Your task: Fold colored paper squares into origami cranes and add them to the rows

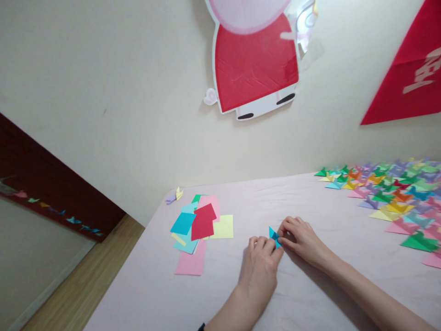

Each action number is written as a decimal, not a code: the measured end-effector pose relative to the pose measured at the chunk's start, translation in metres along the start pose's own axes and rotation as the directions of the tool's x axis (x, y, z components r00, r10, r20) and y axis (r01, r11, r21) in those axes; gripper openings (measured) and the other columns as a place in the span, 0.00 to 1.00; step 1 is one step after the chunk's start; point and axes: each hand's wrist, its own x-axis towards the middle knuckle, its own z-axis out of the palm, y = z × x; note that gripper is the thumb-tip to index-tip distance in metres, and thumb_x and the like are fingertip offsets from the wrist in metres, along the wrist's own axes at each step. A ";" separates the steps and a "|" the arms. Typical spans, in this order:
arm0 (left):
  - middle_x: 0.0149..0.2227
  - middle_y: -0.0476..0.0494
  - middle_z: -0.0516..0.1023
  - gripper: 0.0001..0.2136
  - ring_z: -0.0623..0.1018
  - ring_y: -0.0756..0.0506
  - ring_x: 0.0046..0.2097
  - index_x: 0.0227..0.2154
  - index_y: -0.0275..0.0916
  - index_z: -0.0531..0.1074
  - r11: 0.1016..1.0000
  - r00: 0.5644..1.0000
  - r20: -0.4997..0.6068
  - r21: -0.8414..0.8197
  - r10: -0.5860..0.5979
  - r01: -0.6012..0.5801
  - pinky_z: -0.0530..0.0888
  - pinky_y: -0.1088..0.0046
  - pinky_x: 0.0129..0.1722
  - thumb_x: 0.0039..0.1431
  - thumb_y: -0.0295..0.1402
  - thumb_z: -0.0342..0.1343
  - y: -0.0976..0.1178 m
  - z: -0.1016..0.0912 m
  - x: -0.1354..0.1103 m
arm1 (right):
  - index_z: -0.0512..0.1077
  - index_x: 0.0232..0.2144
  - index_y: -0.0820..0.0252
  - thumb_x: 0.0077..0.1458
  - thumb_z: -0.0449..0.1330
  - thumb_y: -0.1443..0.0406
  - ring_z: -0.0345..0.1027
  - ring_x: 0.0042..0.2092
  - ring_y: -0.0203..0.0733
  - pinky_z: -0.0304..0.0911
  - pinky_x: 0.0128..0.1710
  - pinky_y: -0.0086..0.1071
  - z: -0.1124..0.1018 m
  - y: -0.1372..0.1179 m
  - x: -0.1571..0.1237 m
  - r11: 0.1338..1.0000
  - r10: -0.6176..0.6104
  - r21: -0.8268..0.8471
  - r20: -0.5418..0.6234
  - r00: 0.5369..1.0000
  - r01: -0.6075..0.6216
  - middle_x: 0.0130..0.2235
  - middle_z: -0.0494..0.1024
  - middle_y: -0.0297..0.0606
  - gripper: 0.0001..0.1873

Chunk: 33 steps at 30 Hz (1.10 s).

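Note:
A small piece of blue folded paper (274,234) lies between my two hands over the pale pink tabletop. My left hand (262,262) rests low on the table with its fingers bent onto the paper's lower edge. From the right, my right hand (299,236) pinches the paper's right side between thumb and fingers. One pointed blue corner sticks up between the hands, and the fingers cover the rest of the fold.
Loose coloured paper squares, a red sheet (204,223) on top, lie left of my hands. Two small folded figures (178,194) sit at the table's back-left corner. Rows of folded paper cranes (392,207) fill the right side. A wall (155,115) stands behind the table.

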 end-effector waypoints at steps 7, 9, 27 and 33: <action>0.42 0.48 0.73 0.08 0.69 0.44 0.46 0.37 0.40 0.69 1.000 1.000 0.010 -0.014 -0.001 0.001 0.64 0.65 0.44 0.63 0.20 0.49 0.001 -0.002 -0.002 | 0.72 0.29 0.55 0.55 0.59 0.65 0.64 0.41 0.47 0.57 0.42 0.39 -0.004 -0.002 0.002 1.000 0.002 -0.007 0.046 0.999 -0.002 0.37 0.75 0.38 0.03; 0.42 0.48 0.73 0.08 0.70 0.44 0.46 0.36 0.40 0.69 1.000 1.000 0.011 -0.008 0.001 -0.001 0.64 0.64 0.44 0.63 0.21 0.49 0.002 -0.003 -0.003 | 0.72 0.30 0.55 0.54 0.60 0.66 0.64 0.42 0.47 0.57 0.43 0.40 -0.006 -0.003 0.001 1.000 -0.011 -0.005 0.060 0.998 0.012 0.37 0.74 0.37 0.01; 0.48 0.46 0.72 0.09 0.68 0.42 0.50 0.40 0.40 0.69 0.999 1.000 -0.010 0.026 0.024 -0.024 0.66 0.63 0.48 0.62 0.22 0.49 0.002 -0.004 -0.006 | 0.77 0.35 0.52 0.62 0.55 0.57 0.67 0.42 0.47 0.59 0.46 0.41 -0.003 0.006 -0.004 0.969 -0.135 0.206 -0.035 0.990 0.139 0.38 0.78 0.38 0.12; 0.57 0.48 0.70 0.14 0.64 0.41 0.57 0.45 0.40 0.69 1.000 0.997 -0.076 0.002 0.023 -0.023 0.62 0.59 0.56 0.59 0.19 0.49 0.003 0.000 -0.008 | 0.73 0.29 0.54 0.62 0.55 0.61 0.65 0.39 0.45 0.59 0.44 0.40 -0.001 -0.004 -0.002 0.965 -0.144 0.206 -0.088 0.986 0.159 0.33 0.76 0.37 0.11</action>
